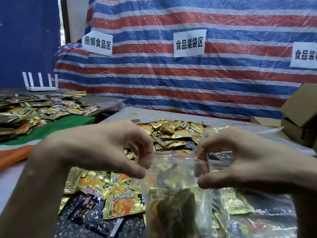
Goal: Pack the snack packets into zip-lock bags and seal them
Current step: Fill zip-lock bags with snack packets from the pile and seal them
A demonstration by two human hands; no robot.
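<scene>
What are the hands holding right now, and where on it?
The zip-lock bag, already holding snack packets: the left hand pinches the left end of its zip edge, the right hand the right end.

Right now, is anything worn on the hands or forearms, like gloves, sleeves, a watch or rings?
Nothing is visible. The left hand and right hand are both bare, with no gloves and no rings on the fingers in view. The left forearm and right forearm are uncovered down to the frame edge, with no sleeve, watch or wristband.
</scene>
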